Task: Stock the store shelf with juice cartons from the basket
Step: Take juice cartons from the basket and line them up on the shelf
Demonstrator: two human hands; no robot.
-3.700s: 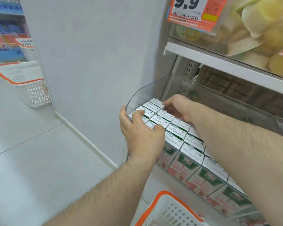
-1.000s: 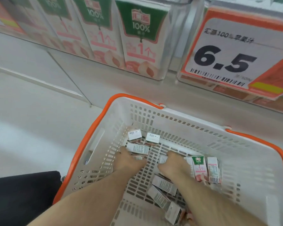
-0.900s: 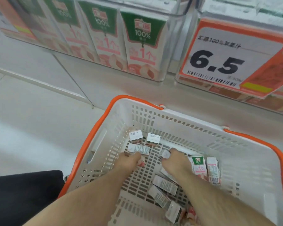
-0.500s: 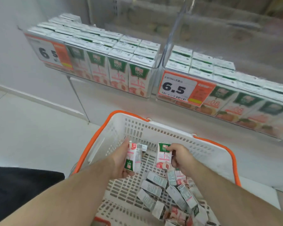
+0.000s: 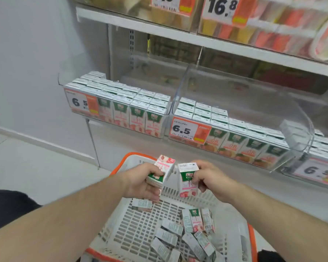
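My left hand (image 5: 140,183) grips a small juice carton (image 5: 162,170) that is turned upside down, its green end toward me. My right hand (image 5: 209,177) grips a second juice carton (image 5: 187,179) held upright with its green label facing me. Both are held above the white basket (image 5: 133,233) with the orange rim, and several more cartons (image 5: 187,235) lie loose on its floor. On the shelf ahead, the left clear bin (image 5: 121,108) is packed with matching cartons.
A second clear bin (image 5: 235,133) to the right holds orange-labelled cartons behind a 6.5 price tag (image 5: 186,130), with open room at its back. An upper shelf (image 5: 197,40) carries other packaged goods. White floor and wall lie to the left.
Both hands reached into the basket, each took a carton, and lifted it above the basket. My view has tilted up from the basket toward the shelf.
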